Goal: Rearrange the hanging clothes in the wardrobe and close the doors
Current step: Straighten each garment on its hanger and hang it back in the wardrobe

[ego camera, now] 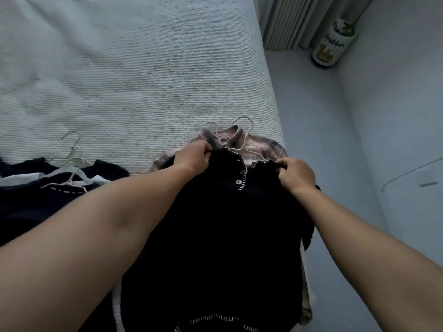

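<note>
Head view: your left hand (pixel 195 157) and right hand (pixel 296 174) each pinch a shoulder of the black cardigan (pixel 215 226) — probably squaring it up — with the plaid shirt (pixel 261 146) lying just beyond them.

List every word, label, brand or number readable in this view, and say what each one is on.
Bottle on the floor by the radiator: its label carries one large word, too blurred to read with certainty; the smaller print is illegible.
Black cardigan, plaid shirt, bedspread: no text visible.
</note>
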